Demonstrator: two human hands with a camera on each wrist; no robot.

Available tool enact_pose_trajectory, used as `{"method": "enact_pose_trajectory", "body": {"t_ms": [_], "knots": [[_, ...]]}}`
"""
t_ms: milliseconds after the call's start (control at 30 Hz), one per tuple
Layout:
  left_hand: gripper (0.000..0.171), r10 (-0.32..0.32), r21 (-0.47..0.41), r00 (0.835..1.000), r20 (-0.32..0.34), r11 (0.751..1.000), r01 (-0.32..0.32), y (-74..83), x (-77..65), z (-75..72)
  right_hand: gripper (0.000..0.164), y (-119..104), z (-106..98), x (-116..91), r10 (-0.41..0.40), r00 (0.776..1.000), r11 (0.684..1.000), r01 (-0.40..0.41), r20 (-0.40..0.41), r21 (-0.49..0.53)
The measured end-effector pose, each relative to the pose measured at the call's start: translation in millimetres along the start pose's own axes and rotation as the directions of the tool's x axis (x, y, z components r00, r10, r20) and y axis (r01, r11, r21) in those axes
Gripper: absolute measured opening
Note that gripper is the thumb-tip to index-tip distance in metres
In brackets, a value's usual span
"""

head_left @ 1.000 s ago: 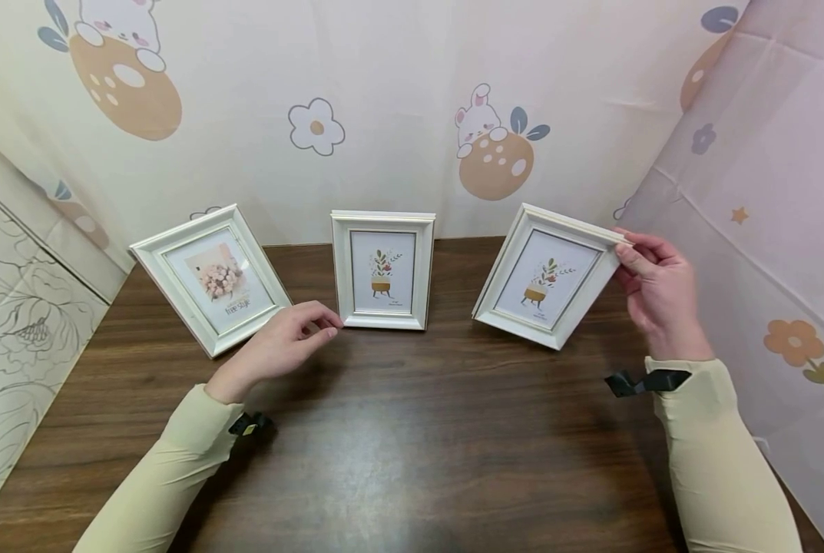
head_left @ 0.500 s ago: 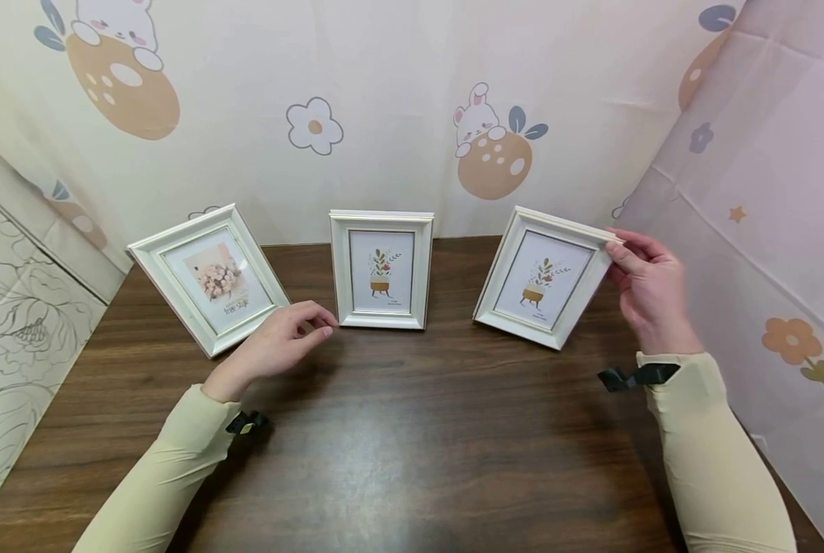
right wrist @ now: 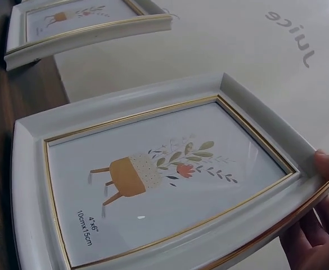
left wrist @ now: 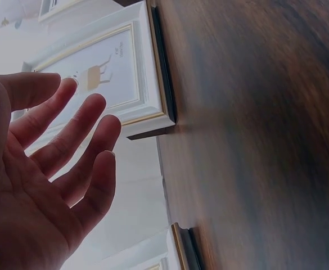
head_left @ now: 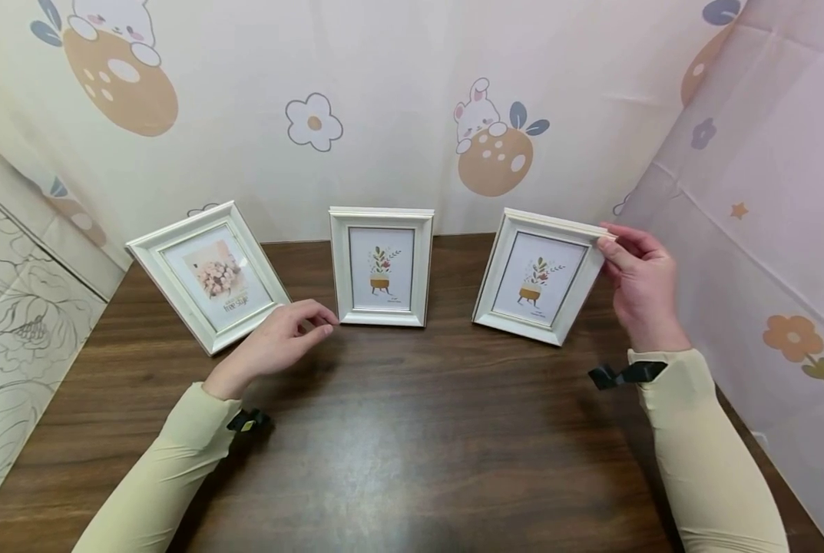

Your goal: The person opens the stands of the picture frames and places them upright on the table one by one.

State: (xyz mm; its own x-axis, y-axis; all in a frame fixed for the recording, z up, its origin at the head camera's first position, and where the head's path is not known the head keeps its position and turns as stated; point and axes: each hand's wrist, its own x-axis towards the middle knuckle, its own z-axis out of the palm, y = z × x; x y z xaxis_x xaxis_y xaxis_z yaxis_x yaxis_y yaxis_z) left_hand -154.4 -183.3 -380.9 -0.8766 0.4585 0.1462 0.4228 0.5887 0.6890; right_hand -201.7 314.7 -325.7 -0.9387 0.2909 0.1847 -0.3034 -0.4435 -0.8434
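Observation:
Three white picture frames stand on the table. My right hand (head_left: 643, 284) pinches the upper right corner of the right picture frame (head_left: 484, 280), thumb on the front and fingers behind; the right wrist view shows this frame (right wrist: 136, 93) close up, with its plant picture and gold inner edge. My left hand (head_left: 273, 338) hovers in front of the left picture frame (head_left: 170, 288), fingers loosely bent and holding nothing. Its fingertips are near the lower left corner of the middle picture frame (head_left: 342, 269); whether they touch it, I cannot tell.
The brown wooden table (head_left: 384, 430) runs back to a pale curtain (head_left: 384, 61) printed with bunnies and flowers. Another printed curtain (head_left: 785, 230) borders the right side. A white panel with line-drawn flowers (head_left: 24, 338) stands at the left.
My right hand has shifted slightly left, turning the right picture frame a little more upright, its top edge moving left. The left hand and the other two frames stay about the same.

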Motion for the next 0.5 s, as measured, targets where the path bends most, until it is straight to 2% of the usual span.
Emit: {"method": "enact_pose_trajectory", "body": {"t_ms": [133, 267, 500], "knots": [[0.01, -0.005, 0.002, 1.0, -0.001, 1.0, 0.005, -0.8, -1.1, 0.1, 0.032, 0.3, 1.3, -2.2, -0.026, 1.0, 0.999, 0.025, -0.017, -0.044], [0.011, -0.009, 0.009, 1.0, -0.011, 1.0, 0.009, -2.0, -3.0, 0.2, 0.032, 0.4, 2.0, -4.0, -0.089, 0.995, 0.988, 0.084, -0.042, -0.126], [0.011, -0.012, 0.032, 0.999, -0.042, 0.999, 0.013, 0.9, -3.2, -0.1, 0.028, -5.3, 0.2, -13.2, -0.216, 0.972, 0.931, 0.177, -0.092, -0.319]]}}
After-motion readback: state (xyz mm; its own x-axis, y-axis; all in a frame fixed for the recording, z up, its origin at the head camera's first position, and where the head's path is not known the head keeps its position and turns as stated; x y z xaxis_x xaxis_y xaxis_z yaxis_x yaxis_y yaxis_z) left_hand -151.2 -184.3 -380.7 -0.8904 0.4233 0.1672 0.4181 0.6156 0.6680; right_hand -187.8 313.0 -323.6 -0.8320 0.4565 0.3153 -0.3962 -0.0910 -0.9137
